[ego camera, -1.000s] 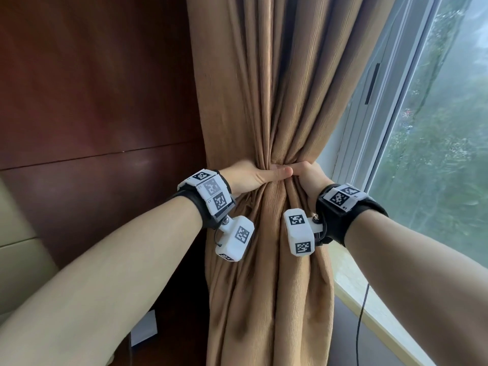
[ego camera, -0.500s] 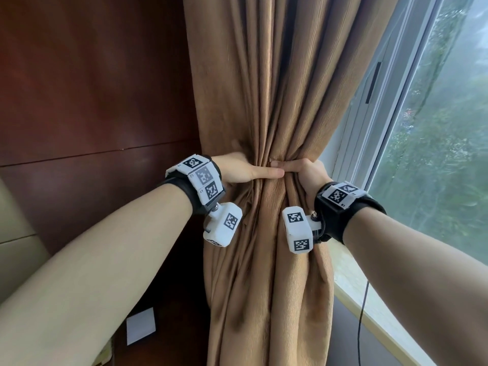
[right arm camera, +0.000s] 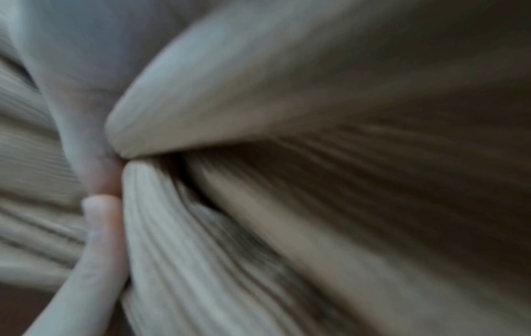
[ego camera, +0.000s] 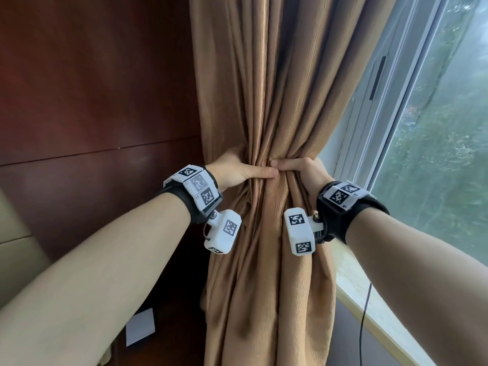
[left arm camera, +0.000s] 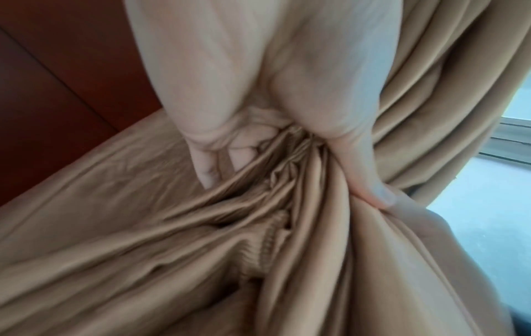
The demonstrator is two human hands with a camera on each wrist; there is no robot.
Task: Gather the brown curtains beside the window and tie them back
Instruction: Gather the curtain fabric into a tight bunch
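The brown curtain [ego camera: 266, 83] hangs between a dark wood wall and the window, pinched into a narrow waist at mid-height. My left hand [ego camera: 237, 171] grips that waist from the left, thumb across the front. My right hand [ego camera: 301, 170] grips it from the right, and the two thumb tips meet. In the left wrist view my left hand [left arm camera: 258, 118] digs into the bunched curtain folds [left arm camera: 201, 261]. The right wrist view is blurred: my right hand's thumb [right arm camera: 95, 238] presses against curtain fabric [right arm camera: 316, 204]. No tie-back shows in any view.
A dark wood-panelled wall [ego camera: 92, 101] stands to the left. The window [ego camera: 435, 128] and its pale sill [ego camera: 369, 299] are to the right, with a thin black cable [ego camera: 365, 310] hanging over the sill. A white paper [ego camera: 140, 326] lies low on the left.
Both hands have slid a little upward along the curtain while still gripping it. The left hand shifted slightly left, and the gathered waist looks tighter.
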